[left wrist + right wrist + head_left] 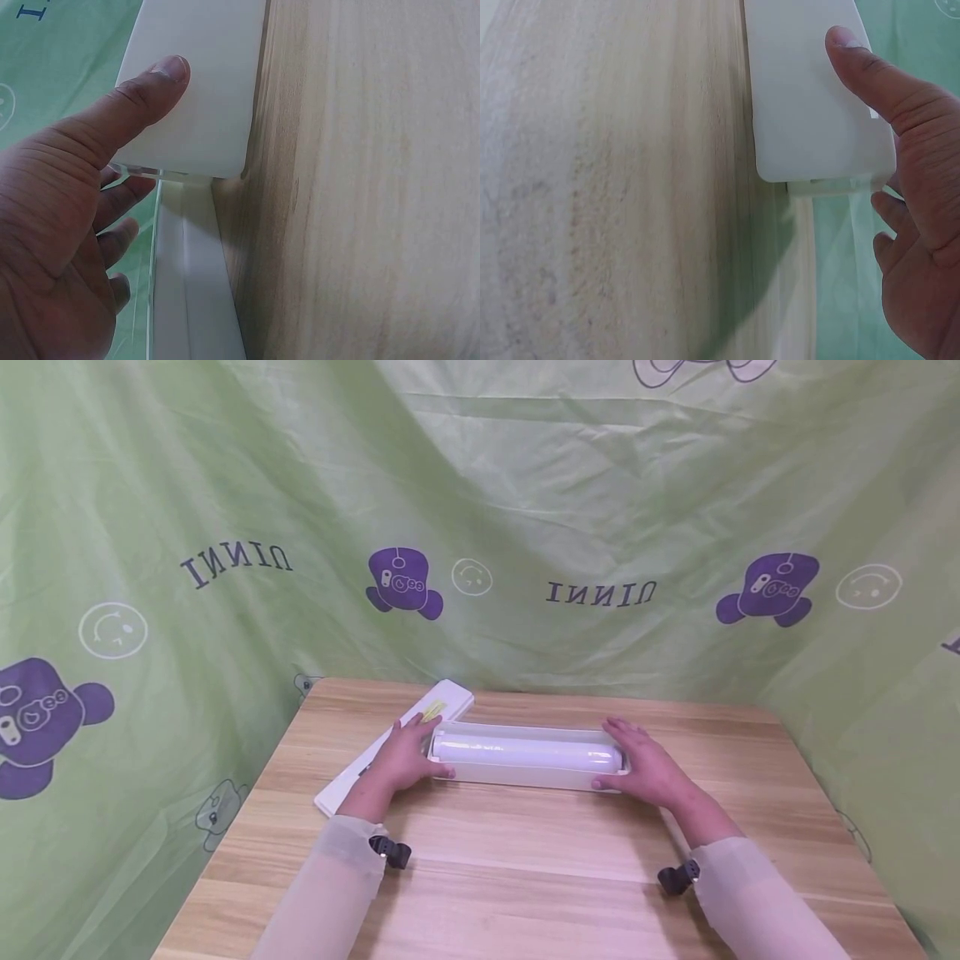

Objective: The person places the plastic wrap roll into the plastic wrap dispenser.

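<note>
A long, open-topped white box (525,775) lies crosswise on the wooden table in the head view, with a shiny, pale roll of what looks like cling film (525,752) inside. My left hand (403,762) grips the box's left end. Its thumb presses on the front wall, as the left wrist view shows on the white wall (202,105), and its fingers reach round the end. The right end is held the same way by my right hand (651,768), thumb on the front wall (817,112), other fingers partly hidden behind the box.
A long, flat white lid-like piece (341,789) with a yellow label (433,710) lies slanted on the left, partly behind my left hand. The wooden table (510,877) extends toward me. A green printed curtain (510,510) hangs around its back and sides.
</note>
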